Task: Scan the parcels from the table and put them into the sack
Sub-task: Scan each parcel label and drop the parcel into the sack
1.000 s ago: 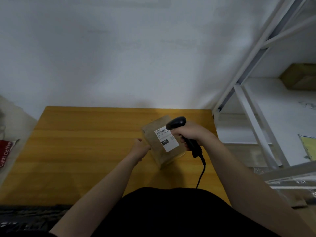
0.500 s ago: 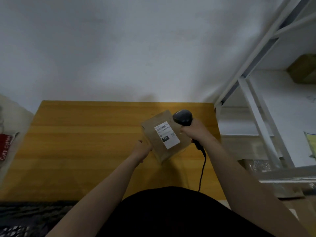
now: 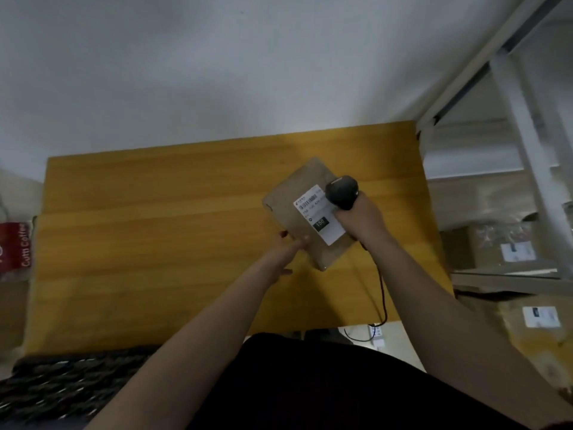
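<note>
One parcel (image 3: pixel 288 206), centre frame, over one table (image 3: pixel 155 231); left hand (image 3: pixel 285 251) pinches its edge, right hand (image 3: pixel 362 221) grips one scanner (image 3: pixel 341 193).

A flat brown paper parcel (image 3: pixel 288 206) with a white shipping label (image 3: pixel 319 218) is held tilted over the yellow wooden counter (image 3: pixel 155 243), toward its right edge. The left hand (image 3: pixel 285 252) grips the parcel's near left edge, thumb on top. The right hand (image 3: pixel 362 221) is wrapped round a black handheld barcode scanner (image 3: pixel 341 193), its head just at the label's far right corner; its dark cable (image 3: pixel 383 293) trails off the counter's near edge. A white metal shelving rack (image 3: pixel 521 125) beside the right edge carries labelled cardboard boxes (image 3: pixel 496 246). A red printed bag (image 3: pixel 15 246) sits past the left edge, and dark woven fabric (image 3: pixel 62 383) lies at the near left corner.
</note>
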